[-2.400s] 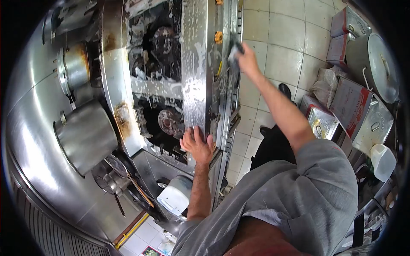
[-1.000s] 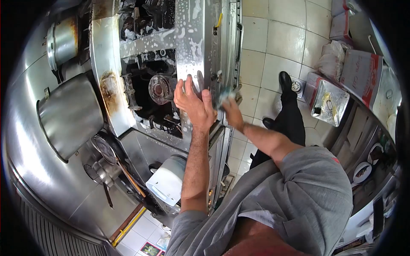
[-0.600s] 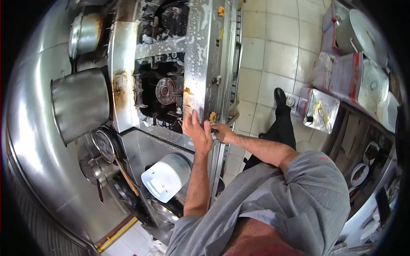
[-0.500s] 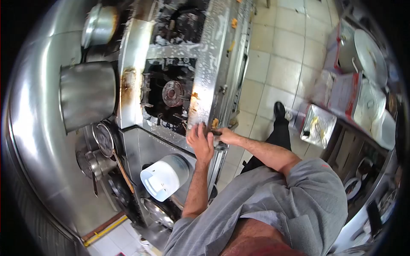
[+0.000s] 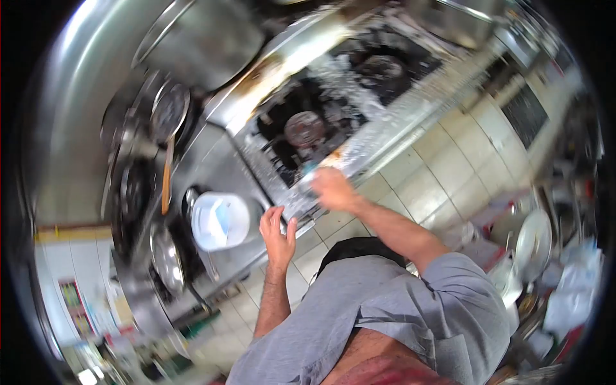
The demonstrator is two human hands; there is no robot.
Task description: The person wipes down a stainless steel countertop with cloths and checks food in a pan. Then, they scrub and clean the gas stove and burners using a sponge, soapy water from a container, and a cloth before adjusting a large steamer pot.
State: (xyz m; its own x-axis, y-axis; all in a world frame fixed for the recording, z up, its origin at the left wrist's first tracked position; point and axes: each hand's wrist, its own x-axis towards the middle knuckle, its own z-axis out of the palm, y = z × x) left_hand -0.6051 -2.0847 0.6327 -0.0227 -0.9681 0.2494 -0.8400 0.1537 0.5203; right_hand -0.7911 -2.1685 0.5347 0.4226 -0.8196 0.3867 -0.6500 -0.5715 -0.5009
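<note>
My right hand (image 5: pixel 335 189) is closed and blurred at the front edge of a foamy stove (image 5: pixel 391 119). A small bluish-green patch (image 5: pixel 310 168) shows at its fingers; I cannot make out what this is. Close by, a round rusty burner (image 5: pixel 305 129) sits in its dark recess. My left hand (image 5: pixel 277 236) is raised over the near edge of the steel counter, fingers apart and holding nothing. Just left of it stands a white plastic bucket (image 5: pixel 239 221) with something pale blue and white inside.
A large steel pot (image 5: pixel 204 48) stands behind the stove, another pot (image 5: pixel 459 19) at its far end. Pans, one a wooden-handled pan (image 5: pixel 171 112), crowd the left side. Tiled floor (image 5: pixel 430 170) runs along the stove's front. Dishes and a white plate (image 5: pixel 534 244) are at right.
The view has swung round. My left hand has lifted off the stove edge and opened beside the bucket. My right hand has moved onto the stove's front edge near the burner.
</note>
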